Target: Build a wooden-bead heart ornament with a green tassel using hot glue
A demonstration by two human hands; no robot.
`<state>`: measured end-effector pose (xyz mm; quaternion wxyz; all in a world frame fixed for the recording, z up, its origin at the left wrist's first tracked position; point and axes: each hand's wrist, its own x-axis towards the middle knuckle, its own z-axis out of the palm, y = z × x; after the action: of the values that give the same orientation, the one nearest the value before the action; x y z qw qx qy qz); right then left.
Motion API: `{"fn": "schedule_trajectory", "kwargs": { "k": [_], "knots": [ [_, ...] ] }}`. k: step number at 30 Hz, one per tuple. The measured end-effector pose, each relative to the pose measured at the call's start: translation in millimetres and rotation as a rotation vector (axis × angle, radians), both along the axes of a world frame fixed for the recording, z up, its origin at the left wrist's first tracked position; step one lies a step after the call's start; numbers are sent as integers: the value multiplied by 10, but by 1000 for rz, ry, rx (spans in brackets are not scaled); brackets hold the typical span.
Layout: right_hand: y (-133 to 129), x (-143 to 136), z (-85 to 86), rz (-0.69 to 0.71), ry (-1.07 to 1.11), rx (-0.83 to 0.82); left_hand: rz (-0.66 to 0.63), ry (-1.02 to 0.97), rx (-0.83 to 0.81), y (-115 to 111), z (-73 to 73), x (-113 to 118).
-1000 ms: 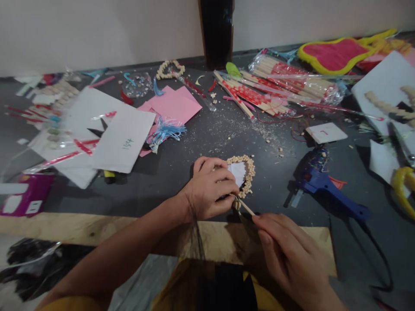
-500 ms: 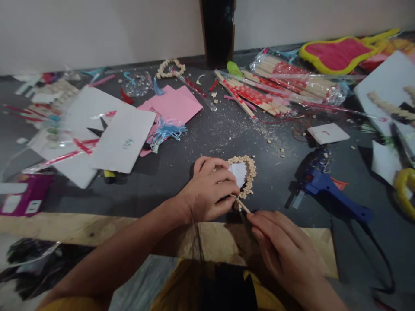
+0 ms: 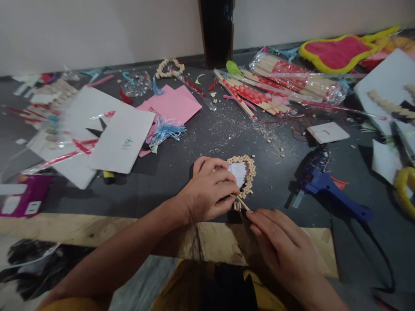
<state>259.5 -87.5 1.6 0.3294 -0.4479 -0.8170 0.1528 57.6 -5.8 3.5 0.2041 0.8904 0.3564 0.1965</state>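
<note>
A small craft frame (image 3: 249,175), its edge built of short pale wooden pieces around a white centre (image 3: 238,173), lies on the dark table near its front edge. My left hand (image 3: 212,188) rests over the left side of the frame, fingers curled and pressing on it; the fingertips cover part of its rim. My right hand (image 3: 279,239) pinches a thin wooden stick (image 3: 243,203) between thumb and forefinger. The stick's far end reaches the frame's lower edge beside my left fingers, where its tip is hidden. Short stick pieces (image 3: 237,206) show just below the frame.
A blue glue gun (image 3: 330,192) with a black cord lies at the right. Bundled red-and-wood sticks (image 3: 269,88) lie at the back. Pink paper (image 3: 177,103), a blue tassel (image 3: 167,129) and white boards (image 3: 125,138) are at the left. A white card (image 3: 328,133) sits beyond the glue gun.
Both hands stay almost in place. The stick in my right hand has shifted slightly left, and the short pieces below the frame show more plainly.
</note>
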Motion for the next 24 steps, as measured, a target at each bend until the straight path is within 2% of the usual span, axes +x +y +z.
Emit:
{"fn": "schedule_trajectory", "kwargs": {
  "k": [9,24],
  "knots": [
    [6,-6,-16,3,-5,6,-9,44,3,4,54,9],
    [-53,73,52,-29,-8,-22,88,39,17,-44,92,127]
  ]
}}
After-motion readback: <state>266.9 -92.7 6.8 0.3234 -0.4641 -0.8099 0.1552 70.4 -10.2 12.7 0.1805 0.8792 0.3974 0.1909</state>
